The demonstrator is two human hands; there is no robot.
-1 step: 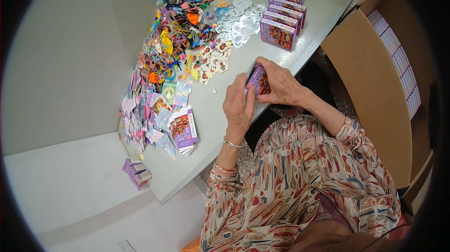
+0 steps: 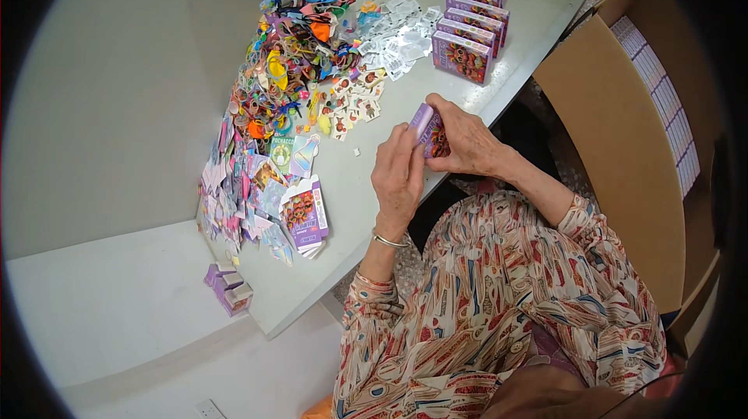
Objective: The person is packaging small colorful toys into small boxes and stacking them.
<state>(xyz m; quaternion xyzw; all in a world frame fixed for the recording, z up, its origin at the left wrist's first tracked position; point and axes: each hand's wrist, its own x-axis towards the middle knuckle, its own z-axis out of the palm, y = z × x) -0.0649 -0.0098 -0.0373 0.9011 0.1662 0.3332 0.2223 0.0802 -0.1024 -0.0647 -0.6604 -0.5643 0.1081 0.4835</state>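
Both hands pinch one small purple box (image 2: 429,132); left hand (image 2: 399,177) beside it; right hand (image 2: 466,141) cupped over.

Both forearms, in patterned sleeves, rise from the lower edge and meet in the middle. The left hand (image 2: 399,177), with a thin bangle at its wrist, stands with fingers upright and curled; the right hand (image 2: 466,142) lies fingers bent, fingertips pinching together toward the left.

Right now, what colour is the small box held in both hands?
Purple, with an orange-brown printed picture, the small box shows best in the head view.
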